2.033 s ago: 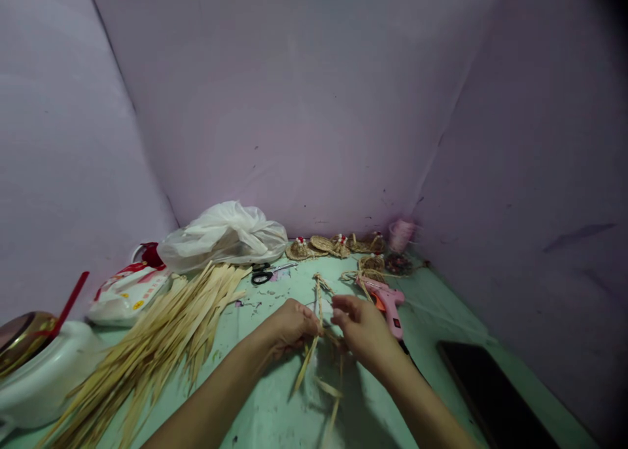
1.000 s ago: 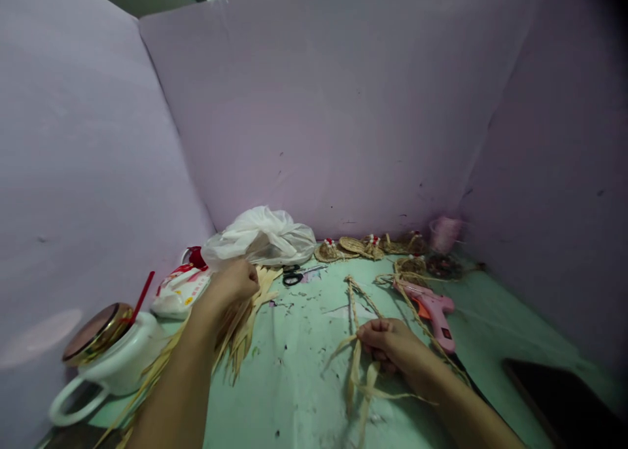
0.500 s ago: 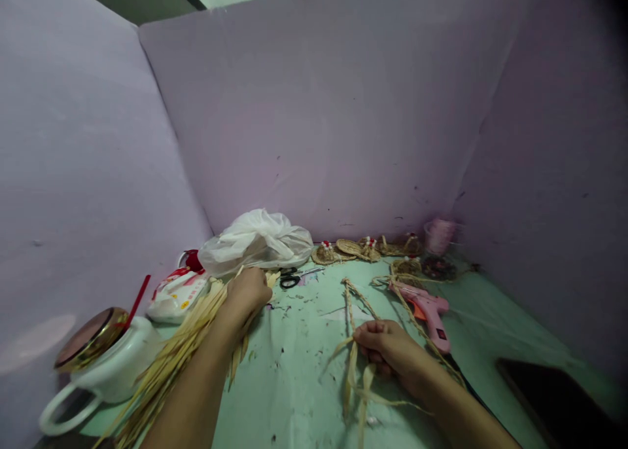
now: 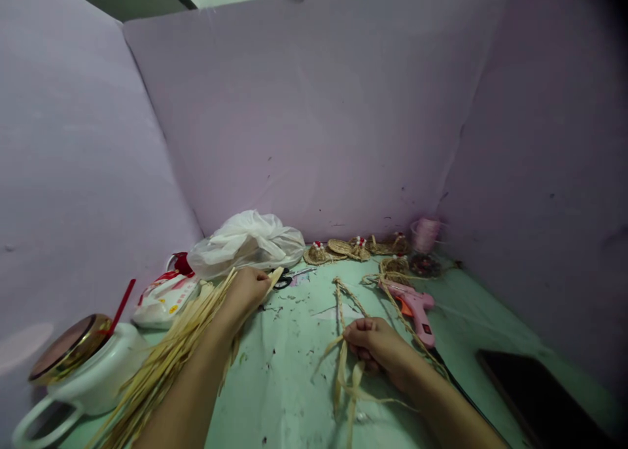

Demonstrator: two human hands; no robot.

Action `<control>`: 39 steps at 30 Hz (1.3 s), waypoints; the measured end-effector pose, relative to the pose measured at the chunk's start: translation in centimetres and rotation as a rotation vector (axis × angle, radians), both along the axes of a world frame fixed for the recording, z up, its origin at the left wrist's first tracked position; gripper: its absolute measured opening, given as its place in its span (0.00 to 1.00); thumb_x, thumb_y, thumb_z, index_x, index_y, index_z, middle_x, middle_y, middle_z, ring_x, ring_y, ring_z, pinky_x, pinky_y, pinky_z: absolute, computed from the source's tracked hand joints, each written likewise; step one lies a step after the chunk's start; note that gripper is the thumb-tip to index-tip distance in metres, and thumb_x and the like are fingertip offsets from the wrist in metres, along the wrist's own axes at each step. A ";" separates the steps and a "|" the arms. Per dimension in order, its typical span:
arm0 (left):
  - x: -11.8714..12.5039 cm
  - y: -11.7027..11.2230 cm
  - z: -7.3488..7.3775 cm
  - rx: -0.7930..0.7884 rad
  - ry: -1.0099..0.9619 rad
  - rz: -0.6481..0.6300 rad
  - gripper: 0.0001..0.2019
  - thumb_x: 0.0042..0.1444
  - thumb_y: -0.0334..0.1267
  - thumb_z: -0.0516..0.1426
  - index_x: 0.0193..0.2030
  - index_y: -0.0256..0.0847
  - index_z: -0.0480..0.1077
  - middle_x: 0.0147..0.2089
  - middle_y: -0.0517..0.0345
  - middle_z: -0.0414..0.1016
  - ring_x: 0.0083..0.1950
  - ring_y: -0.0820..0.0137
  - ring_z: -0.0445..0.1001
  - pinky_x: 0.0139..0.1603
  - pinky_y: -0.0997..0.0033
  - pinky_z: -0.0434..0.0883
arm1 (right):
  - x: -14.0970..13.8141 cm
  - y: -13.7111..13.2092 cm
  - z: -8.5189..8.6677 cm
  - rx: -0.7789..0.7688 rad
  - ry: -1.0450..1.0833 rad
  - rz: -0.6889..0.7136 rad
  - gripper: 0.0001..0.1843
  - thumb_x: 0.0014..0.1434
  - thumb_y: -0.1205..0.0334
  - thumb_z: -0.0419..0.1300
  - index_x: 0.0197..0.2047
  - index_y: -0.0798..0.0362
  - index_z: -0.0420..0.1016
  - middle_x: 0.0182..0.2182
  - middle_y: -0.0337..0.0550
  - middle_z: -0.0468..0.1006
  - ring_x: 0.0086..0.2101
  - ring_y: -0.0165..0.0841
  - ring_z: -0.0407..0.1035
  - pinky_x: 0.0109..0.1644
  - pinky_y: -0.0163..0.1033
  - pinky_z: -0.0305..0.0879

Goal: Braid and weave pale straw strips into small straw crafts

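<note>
My left hand (image 4: pixel 249 288) is closed around the upper end of a bundle of pale dried straw strips (image 4: pixel 169 370). A few strip tips poke out past its fingers and partly cover the handles of the black scissors (image 4: pixel 283 280). My right hand (image 4: pixel 373 341) pinches a thin straw braid (image 4: pixel 339 302) where its loose strands begin. The braid runs up from the fingers to a bend on the table and back down in a narrow V. Loose flat strands (image 4: pixel 354 396) hang below the right hand and spread over the table.
Right of the braid lies a pink glue gun (image 4: pixel 417 305); a dark flat device (image 4: pixel 534 390) is nearer me. Small woven straw pieces (image 4: pixel 338 247) with red and white beads line the back. A white plastic bag (image 4: pixel 250 239), tissue pack (image 4: pixel 164 298) and white pot (image 4: pixel 105 370) stand left.
The view has swung slightly right. My left hand has moved a little toward the scissors with the strips, whose tips now overlap the handles. My right hand keeps its pinch on the braid.
</note>
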State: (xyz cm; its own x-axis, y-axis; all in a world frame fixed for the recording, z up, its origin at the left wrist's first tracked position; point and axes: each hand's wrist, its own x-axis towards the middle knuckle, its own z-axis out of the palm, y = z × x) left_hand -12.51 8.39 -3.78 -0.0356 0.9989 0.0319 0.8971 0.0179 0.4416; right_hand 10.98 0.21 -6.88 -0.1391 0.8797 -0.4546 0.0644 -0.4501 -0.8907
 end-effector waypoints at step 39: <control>9.0 -5.4 -0.6 -0.469 -0.366 -0.432 0.08 0.38 0.36 0.49 0.14 0.36 0.61 0.13 0.66 0.51 0.18 0.79 0.50 0.19 0.77 0.49 | 0.2 0.4 -0.9 0.038 0.007 -0.010 0.04 0.41 0.67 0.54 0.17 0.56 0.63 0.08 0.28 0.57 0.09 0.19 0.45 0.11 0.27 0.41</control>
State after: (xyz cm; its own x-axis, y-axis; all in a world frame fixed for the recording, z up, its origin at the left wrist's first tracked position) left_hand -3.49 2.99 -4.36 0.4379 0.8318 -0.3411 0.6637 -0.0432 0.7467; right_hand 11.23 0.57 -7.79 -0.1336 0.8976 -0.4200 0.0540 -0.4166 -0.9075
